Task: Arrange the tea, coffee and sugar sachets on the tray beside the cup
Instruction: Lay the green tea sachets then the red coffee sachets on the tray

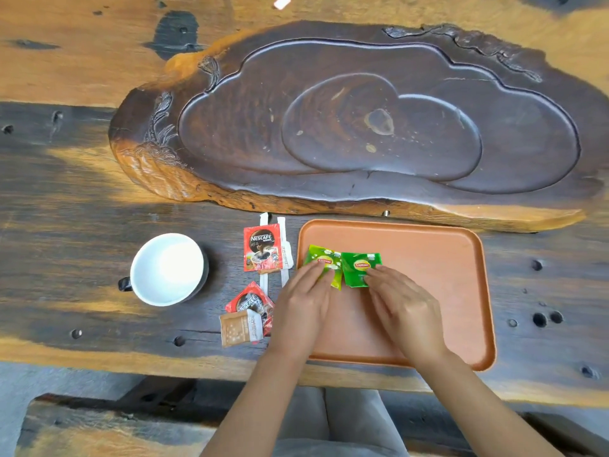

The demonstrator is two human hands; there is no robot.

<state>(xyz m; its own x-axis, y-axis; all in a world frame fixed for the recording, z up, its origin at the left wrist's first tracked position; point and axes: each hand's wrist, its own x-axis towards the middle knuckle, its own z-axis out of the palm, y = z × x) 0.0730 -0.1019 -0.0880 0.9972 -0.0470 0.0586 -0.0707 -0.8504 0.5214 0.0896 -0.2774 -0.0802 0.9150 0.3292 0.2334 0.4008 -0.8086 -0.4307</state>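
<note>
Two green tea sachets (342, 267), side by side at the orange tray's (438, 258) far-left corner, each pressed flat under the extended fingertips of the left hand (301, 305) and right hand (403, 308); red coffee sachets (262, 249), white sugar sticks (285, 255) and white cup (166, 268) on the table left of the tray.

Two tea sachets (342, 267) lie side by side on the tray (445, 258); coffee sachets (262, 249) sit left of it, the cup (166, 269) farther left.
</note>
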